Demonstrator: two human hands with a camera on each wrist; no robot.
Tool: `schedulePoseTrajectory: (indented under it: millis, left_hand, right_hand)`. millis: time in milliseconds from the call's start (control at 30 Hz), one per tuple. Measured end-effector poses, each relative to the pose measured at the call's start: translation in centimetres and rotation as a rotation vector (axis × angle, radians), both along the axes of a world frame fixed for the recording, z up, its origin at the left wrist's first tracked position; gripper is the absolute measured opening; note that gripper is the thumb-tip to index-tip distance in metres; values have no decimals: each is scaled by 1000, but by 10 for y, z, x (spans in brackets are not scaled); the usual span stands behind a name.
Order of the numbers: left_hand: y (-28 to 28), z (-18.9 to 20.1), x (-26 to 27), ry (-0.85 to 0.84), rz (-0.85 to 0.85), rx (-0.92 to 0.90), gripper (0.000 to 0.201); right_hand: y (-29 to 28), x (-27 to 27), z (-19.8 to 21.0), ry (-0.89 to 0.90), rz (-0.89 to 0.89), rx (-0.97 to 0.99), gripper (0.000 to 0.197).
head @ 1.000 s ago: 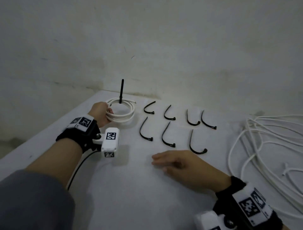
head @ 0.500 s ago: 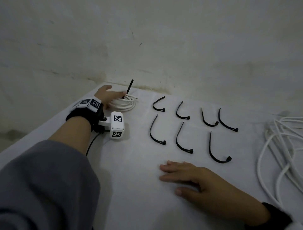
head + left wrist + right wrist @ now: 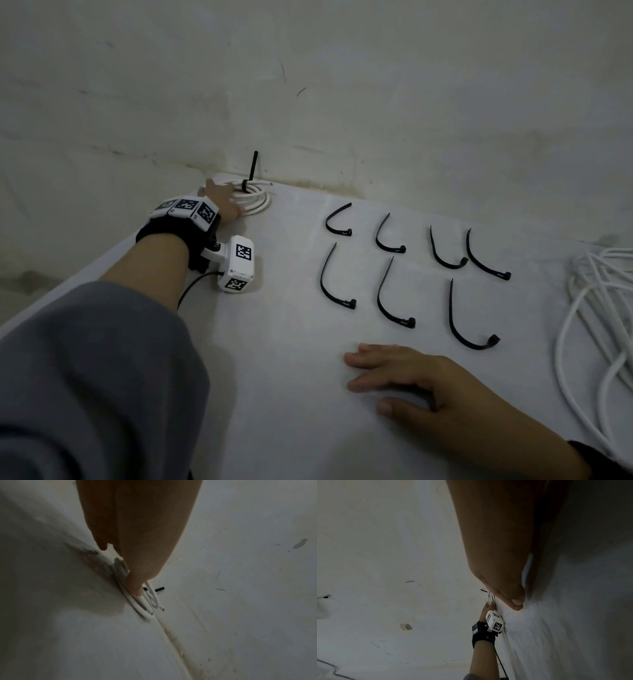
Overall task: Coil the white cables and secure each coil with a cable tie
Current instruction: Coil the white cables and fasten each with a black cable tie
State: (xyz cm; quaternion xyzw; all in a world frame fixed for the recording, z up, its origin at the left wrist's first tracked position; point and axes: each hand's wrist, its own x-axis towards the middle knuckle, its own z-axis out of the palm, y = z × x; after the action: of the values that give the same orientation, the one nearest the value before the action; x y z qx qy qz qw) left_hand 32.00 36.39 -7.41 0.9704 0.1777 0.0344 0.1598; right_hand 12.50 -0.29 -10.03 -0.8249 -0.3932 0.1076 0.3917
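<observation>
As my left hand (image 3: 224,202) rested flat-fingered on the tied coil (image 3: 255,200) by the wall, right hand (image 3: 411,380) lay spread, holding nothing; I judged releasing gently best.

A bare, dim room set up as a recording station is shown, not a furnished home. A white-covered table (image 3: 274,394) is spread under both hands and pushed against a stained, scuffed plaster wall (image 3: 376,102) just beyond the left hand (image 3: 222,202). Marker-tagged wrist cameras (image 3: 238,263) are worn. A wall switch (image 3: 405,627) is seen beyond the right hand (image 3: 421,387).
</observation>
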Motion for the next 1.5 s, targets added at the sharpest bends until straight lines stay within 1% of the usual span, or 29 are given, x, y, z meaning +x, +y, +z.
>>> schedulePoseTrajectory:
  millis: [133,300,433,567,633,667,733,800,967,1033,1133,1233,1367,1500]
  left_hand:
    - [5,-8,6,-23,-53,86,48]
    - [13,-7,10,-26,-90,77,50]
    - [19,-1,10,-8,-101,53,47]
    - [15,-1,8,-3,-116,90,50]
    - [10,-3,6,1,-91,94,64]
    - [7,-2,3,13,-66,94,64]
    - [2,2,-2,18,-51,103,52]
    - [-3,10,-8,20,-34,57,52]
    - [-12,31,-38,50,-85,16,52]
    - [-25,43,-54,24,-163,18,48]
    - [-54,58,-77,-32,-272,17,26]
    - [-89,67,-97,-79,-405,-8,27]
    - [-155,84,-128,-88,-630,-49,25]
    - [-228,92,-158,-99,-823,-140,20]
  right_hand:
    - [0,1,-2,0,-7,24,36]
    - [0,2,-5,-17,-13,44,34]
    - [0,1,-5,11,-24,48,34]
    - [1,1,-3,33,-28,42,35]
    - [2,0,-2,46,-30,38,34]
    - [2,0,-1,48,-27,35,33]
    - [2,-1,1,72,-23,34,29]
    - [1,-2,3,104,-22,34,31]
    - [2,-5,7,151,-44,33,29]
    - [4,-7,10,192,-52,47,28]
    - [3,-13,16,236,-84,39,25]
    - [-2,-19,29,315,-121,52,22]
    - [-28,-32,54,189,-138,-8,22]
    - [-80,-52,77,70,-206,-120,22]
